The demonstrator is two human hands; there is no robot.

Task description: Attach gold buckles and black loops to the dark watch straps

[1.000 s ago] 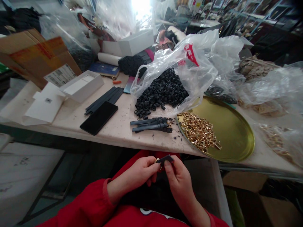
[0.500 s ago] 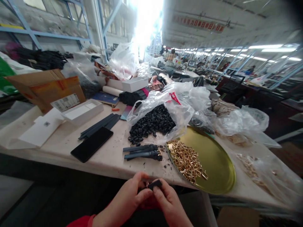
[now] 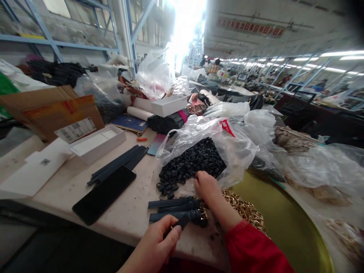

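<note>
My left hand (image 3: 159, 240) pinches a short dark strap (image 3: 182, 222) at the table's front edge. My right hand (image 3: 207, 187) reaches over the table to the near edge of a pile of small black loops (image 3: 193, 159), which lies in an open clear plastic bag (image 3: 239, 146). Its fingers are closed; what they hold, if anything, is hidden. Just below, several dark straps with gold buckles (image 3: 176, 208) lie side by side. Gold buckle pieces (image 3: 247, 210) are heaped on a round gold tray (image 3: 290, 220), partly behind my right forearm.
A black phone (image 3: 105, 193) and flat dark strips (image 3: 122, 163) lie on the table (image 3: 136, 193) at left. Behind them stand an open white box (image 3: 98, 142) and a cardboard box (image 3: 68, 113). More plastic bags (image 3: 318, 163) cover the right side.
My right hand has left the strap and moved forward to the black loops. My left hand still holds the strap. The view has shifted closer to the table.
</note>
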